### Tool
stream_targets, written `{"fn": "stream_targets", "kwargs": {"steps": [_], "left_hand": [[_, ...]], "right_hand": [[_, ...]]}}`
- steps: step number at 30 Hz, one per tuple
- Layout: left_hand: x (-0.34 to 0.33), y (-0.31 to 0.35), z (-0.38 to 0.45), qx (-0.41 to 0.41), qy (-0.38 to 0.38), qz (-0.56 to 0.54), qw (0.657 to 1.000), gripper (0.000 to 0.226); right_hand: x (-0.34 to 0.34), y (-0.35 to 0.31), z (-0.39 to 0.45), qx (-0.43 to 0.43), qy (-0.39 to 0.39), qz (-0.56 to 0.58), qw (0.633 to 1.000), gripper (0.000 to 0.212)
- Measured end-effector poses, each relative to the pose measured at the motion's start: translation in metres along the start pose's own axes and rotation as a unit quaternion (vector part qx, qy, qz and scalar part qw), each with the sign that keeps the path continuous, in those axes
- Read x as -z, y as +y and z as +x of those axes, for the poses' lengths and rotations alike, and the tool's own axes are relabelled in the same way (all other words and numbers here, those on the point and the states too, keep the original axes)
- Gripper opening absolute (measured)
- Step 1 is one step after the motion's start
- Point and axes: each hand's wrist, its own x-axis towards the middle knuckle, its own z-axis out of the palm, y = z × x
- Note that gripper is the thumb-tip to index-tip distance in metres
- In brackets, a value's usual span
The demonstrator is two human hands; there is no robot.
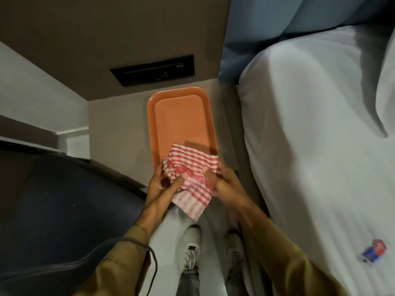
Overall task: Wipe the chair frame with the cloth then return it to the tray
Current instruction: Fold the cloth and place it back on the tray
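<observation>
Both your left hand (159,184) and your right hand (224,184) are closed on the red-and-white checked cloth (192,180), fingers pinched into its bunched folds. Your cloth hangs over the near end of the orange tray (181,116); its far edge overlaps the tray rim, though contact cannot be confirmed. Otherwise your tray holds nothing. It sits on the pale bench (119,124) beside the bed (310,124). Your dark chair (64,199) is cut off at left, its frame hard to make out.

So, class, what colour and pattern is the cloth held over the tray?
The cloth is red-and-white checked, clearest in the head view.
</observation>
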Motion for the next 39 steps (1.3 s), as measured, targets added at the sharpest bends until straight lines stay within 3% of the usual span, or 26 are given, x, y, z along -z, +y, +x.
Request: {"fn": "stream_targets", "kwargs": {"steps": [4,7,10,12,15,19,21,23,25,26,28,29,32,34,36,37,39], "left_hand": [[-0.014,0.0,-0.001,0.003,0.038,0.012,0.999,0.041],[-0.019,-0.004,0.006,-0.003,0.081,0.022,0.997,0.036],[-0.018,-0.01,0.022,-0.015,0.13,0.066,0.989,0.043],[-0.012,-0.018,0.032,-0.017,0.126,0.126,0.984,0.053],[-0.003,-0.019,0.039,-0.055,0.109,0.211,0.97,0.065],[0.008,-0.02,0.059,-0.151,0.077,0.222,0.96,0.087],[0.008,-0.026,0.068,-0.162,0.046,0.298,0.939,0.079],[0.002,-0.026,0.07,-0.145,0.012,0.346,0.927,0.066],[0.002,-0.032,0.08,-0.111,0.019,0.406,0.907,0.058],[0.005,-0.034,0.081,-0.087,-0.024,0.461,0.883,0.064],[0.013,-0.041,0.083,-0.066,-0.064,0.627,0.773,0.075],[0.015,-0.042,0.083,-0.066,-0.069,0.666,0.739,0.077],[0.013,-0.042,0.082,-0.066,-0.081,0.721,0.685,0.08],[0.009,-0.041,0.086,-0.075,-0.078,0.737,0.667,0.08],[0.006,-0.041,0.09,-0.077,-0.066,0.739,0.666,0.081],[0.005,-0.041,0.093,-0.077,-0.059,0.74,0.666,0.081],[0.004,-0.042,0.097,-0.075,-0.05,0.741,0.665,0.082]], "right_hand": [[0.011,-0.011,0.016,0.094,0.093,-0.171,0.976,0.03],[0.016,-0.011,0.029,0.06,0.122,-0.134,0.982,0.034],[0.022,-0.006,0.043,0.021,0.089,-0.141,0.986,0.038],[0.02,0.004,0.047,0.027,0.069,-0.224,0.972,0.039],[0.009,0.019,0.047,0.089,0.101,-0.298,0.945,0.041],[-0.004,0.031,0.057,0.195,0.142,-0.351,0.905,0.041],[-0.004,0.044,0.065,0.2,0.117,-0.38,0.896,0.039],[-0.005,0.049,0.068,0.158,0.086,-0.343,0.922,0.034],[-0.002,0.059,0.073,0.1,0.057,-0.349,0.93,0.039],[0.002,0.062,0.073,0.073,0.041,-0.37,0.925,0.043],[0.011,0.071,0.078,0.082,0.027,-0.455,0.886,0.051],[0.011,0.071,0.079,0.064,0.014,-0.47,0.88,0.055],[0.01,0.069,0.085,0.028,-0.007,-0.477,0.879,0.064],[0.012,0.072,0.092,0.044,-0.021,-0.531,0.846,0.073],[0.014,0.074,0.097,0.083,-0.024,-0.629,0.772,0.086],[0.015,0.074,0.1,0.097,-0.021,-0.648,0.755,0.089],[0.015,0.072,0.106,0.115,-0.01,-0.637,0.762,0.088]]}}
